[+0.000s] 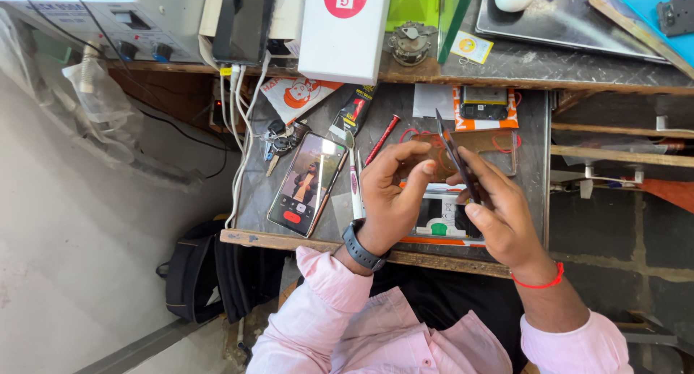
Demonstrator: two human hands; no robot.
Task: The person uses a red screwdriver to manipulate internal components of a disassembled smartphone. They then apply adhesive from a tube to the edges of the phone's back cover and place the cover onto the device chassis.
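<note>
Dark and thin, a flat phone panel (460, 164) stands nearly edge-on between the two hands, above the middle of the grey surface (533, 157). The right hand (502, 213) pinches it along its near edge, thumb and fingers closed on it, a red thread around the wrist. The left hand (391, 195) is curled, its fingertips meeting the panel's left face; whether it truly grips or only steadies the panel cannot be told. A dark smartwatch (359, 248) sits on the left wrist, and both arms wear pale pink sleeves. Just beyond the hands lies a clear phone case (499, 148) with red loops showing through it. Beneath the hands, on the near part of the surface, lies an opened phone body (438, 216) with white and green parts showing. To the left, a smartphone (307, 183) lies with its screen lit, tilted slightly, with tweezers (355, 186) just beside its right edge. A red-handled screwdriver (382, 140) lies farther off, and a bunch of keys (278, 141) sits near the far left corner. At the far side, a small dark module (484, 103) rests on an orange-and-white packet. On the higher shelf beyond stands a white box (343, 31), with white cables (237, 128) hanging down the left edge.
</note>
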